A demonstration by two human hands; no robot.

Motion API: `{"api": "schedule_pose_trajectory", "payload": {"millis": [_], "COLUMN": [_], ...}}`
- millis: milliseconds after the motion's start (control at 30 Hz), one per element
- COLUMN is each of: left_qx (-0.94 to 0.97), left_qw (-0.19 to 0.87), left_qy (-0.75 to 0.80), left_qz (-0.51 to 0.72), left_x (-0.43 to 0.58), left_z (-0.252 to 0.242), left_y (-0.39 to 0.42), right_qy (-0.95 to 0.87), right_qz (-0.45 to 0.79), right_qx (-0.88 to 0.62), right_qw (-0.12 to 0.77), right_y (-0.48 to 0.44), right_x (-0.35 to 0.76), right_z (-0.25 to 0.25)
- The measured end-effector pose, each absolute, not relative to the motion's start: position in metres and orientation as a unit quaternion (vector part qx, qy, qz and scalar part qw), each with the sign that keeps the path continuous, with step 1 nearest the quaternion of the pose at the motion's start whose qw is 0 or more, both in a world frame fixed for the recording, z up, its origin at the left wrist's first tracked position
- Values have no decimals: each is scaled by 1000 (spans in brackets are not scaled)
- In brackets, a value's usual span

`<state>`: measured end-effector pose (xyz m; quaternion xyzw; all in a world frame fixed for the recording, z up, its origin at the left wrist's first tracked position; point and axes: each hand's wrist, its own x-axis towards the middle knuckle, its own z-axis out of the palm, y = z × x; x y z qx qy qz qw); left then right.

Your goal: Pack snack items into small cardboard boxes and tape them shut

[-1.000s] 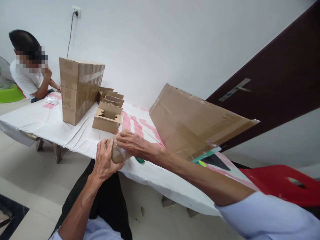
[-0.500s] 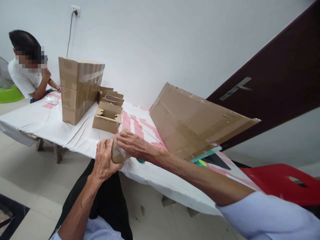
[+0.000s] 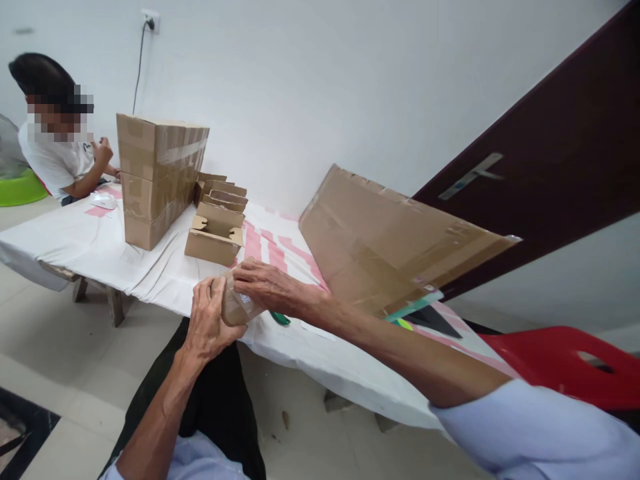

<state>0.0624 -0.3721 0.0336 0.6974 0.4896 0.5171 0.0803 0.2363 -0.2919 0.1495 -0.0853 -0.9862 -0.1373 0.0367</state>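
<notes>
A small brown cardboard box [image 3: 239, 308] is held up at the table's front edge, with shiny tape on its near face. My left hand [image 3: 209, 317] grips it from the left, thumb on top and fingers around the side. My right hand [image 3: 260, 283] is closed over its upper right side, fingers curled; whether it also pinches a bit of tape I cannot tell. Just behind stands an open cardboard box [image 3: 214, 245] with its flaps up. A green object [image 3: 281, 319], partly hidden by my right forearm, lies on the table beside the held box.
Taped cardboard boxes [image 3: 150, 180] form a tall stack on the left of the cloth-covered table [image 3: 90, 250]. More open boxes [image 3: 225, 193] stand in a row behind. A large cardboard sheet [image 3: 380, 247] leans at the right, near a red chair [image 3: 565, 363]. Another person [image 3: 55, 147] sits at the far left.
My right hand and forearm have shifted very slightly, and more of the green object shows. The other person's hand has moved away from the face. My left hand keeps its hold.
</notes>
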Motion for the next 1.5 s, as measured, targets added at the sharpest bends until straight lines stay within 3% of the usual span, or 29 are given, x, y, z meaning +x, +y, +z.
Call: {"api": "schedule_pose_trajectory", "payload": {"millis": [667, 1500], "left_qx": [701, 702], "left_qw": [85, 79], "left_qy": [491, 492], "left_qz": [509, 508], "left_x": [62, 59], "left_z": [35, 32], "left_y": [-372, -370], "right_qy": [-971, -980], "right_qz": [-217, -165], "right_qx": [-102, -114], "right_qw": [-7, -10], "right_y": [-296, -296], "right_x": [238, 236], "right_z": [151, 153]}}
